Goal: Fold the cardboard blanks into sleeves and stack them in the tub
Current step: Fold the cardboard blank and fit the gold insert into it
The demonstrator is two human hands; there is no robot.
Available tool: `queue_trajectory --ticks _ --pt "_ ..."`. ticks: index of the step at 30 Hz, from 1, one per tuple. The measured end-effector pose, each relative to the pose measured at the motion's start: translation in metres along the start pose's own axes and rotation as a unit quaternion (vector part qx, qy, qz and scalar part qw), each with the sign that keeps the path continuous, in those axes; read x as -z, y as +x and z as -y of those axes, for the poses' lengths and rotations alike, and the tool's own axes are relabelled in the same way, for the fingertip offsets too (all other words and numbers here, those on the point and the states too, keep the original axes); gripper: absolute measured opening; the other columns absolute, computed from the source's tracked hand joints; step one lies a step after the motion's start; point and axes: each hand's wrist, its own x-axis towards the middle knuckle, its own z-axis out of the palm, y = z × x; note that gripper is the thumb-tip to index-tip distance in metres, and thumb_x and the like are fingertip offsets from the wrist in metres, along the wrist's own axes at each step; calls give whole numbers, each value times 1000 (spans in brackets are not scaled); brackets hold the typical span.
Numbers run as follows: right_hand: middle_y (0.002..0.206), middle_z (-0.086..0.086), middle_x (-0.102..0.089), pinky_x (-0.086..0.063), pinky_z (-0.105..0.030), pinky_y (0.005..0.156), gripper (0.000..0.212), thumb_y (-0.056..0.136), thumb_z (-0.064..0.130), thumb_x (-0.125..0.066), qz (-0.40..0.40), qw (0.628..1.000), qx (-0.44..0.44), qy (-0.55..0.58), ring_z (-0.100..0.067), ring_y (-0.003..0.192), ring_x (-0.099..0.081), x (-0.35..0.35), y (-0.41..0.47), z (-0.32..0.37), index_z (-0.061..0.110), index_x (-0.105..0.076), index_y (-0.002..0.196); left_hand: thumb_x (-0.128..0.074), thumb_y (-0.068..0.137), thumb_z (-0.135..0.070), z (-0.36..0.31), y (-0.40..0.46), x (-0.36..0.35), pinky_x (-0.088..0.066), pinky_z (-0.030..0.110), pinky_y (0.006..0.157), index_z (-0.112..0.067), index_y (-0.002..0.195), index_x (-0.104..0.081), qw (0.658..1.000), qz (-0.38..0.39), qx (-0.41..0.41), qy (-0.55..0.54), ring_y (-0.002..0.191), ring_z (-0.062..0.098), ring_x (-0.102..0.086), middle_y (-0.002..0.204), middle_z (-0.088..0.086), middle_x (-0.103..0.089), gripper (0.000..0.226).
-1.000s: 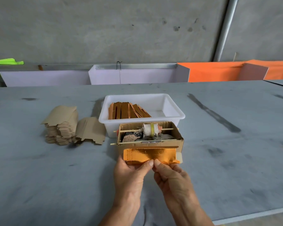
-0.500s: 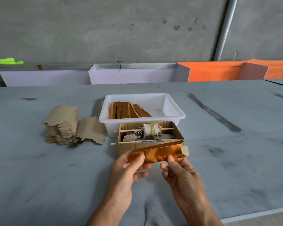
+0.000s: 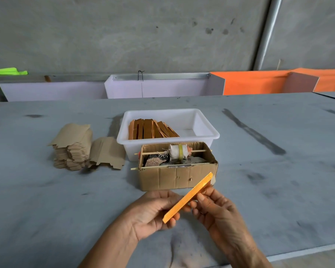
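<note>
Two hands held one folded gold sleeve (image 3: pixel 189 197) edge-on above the table (image 3: pixel 46 200), so you could not see its faces. Your left hand (image 3: pixel 153 211) gripped its near end, fingertips hidden behind it; your right hand (image 3: pixel 216 211) pinched its middle. Finished sleeves (image 3: pixel 153 129) stood in the white tub (image 3: pixel 207 126), their lower ends hidden.

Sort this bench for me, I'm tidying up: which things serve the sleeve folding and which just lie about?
Job: folded sleeve held by left hand and right hand; blank stack; white tub with finished sleeves.

Lying about: cardboard box with spool; green cloth.
</note>
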Motion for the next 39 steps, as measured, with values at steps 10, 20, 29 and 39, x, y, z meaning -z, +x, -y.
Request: queue_trajectory --ticks 10,20,29,39 --pt "77 -21 -69 -55 -23 51 16 68 -4 -57 -14 998 -35 56 -20 58 -65 -11 -1 -10 -8 -72 75 -72 66 5 8 8 1 -54 24 57 2 93 -64 994 -62 -77 38 63 21 -67 76 18 -69 28" --pt "81 -24 -70 -58 -23 60 14 67 -7 -61 1 997 -53 57 -24 70 -70 -17 -6 -12 -10 -72 75 -65 80 9 6 2 -1 -52 25 50 2 94 -60 970 -120 -167 129 58 15 -63 68 7 -68 17" --pt "64 -15 -65 -54 -23 45 9 69 8 -69 -50 994 -73 -59 -14 53 -62 -25 -6 -12 5 -69 61 -67 76 12 7 2 -1 -50 22 60 -8 83 -59 941 -140 -228 207 64 12 -60 67 3 -64 22" --pt "53 -8 -59 -41 -22 45 32 81 7 -66 -121 987 -36 -101 -12 47 -55 -27 -5 -12 11 -56 51 -71 72 11 12 2 -6 -42 17 44 -13 96 -60 950 -158 -183 199 50 5 -59 82 10 -69 35"
